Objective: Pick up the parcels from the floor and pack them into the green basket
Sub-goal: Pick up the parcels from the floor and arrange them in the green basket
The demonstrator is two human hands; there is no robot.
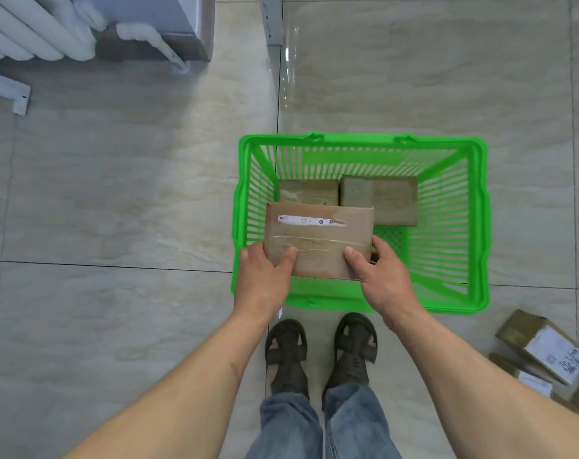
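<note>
A green slatted basket (pixel 453 223) stands on the tiled floor just in front of my feet. Two brown parcels lie side by side at its far end, one on the left (pixel 308 191) and one on the right (pixel 380 199). Over the basket's near left part I hold a flat cardboard parcel (pixel 318 240) with a white label strip and clear tape. My left hand (pixel 264 276) grips its near left corner, thumb on top. My right hand (pixel 380 276) grips its near right corner, thumb on top and fingers round the side.
More cardboard parcels (pixel 546 352) lie stacked on the floor at the lower right, beside my right arm. A white radiator (pixel 32 31) and a grey cabinet base (pixel 168 41) are at the far left. A metal post (pixel 272 21) stands behind the basket.
</note>
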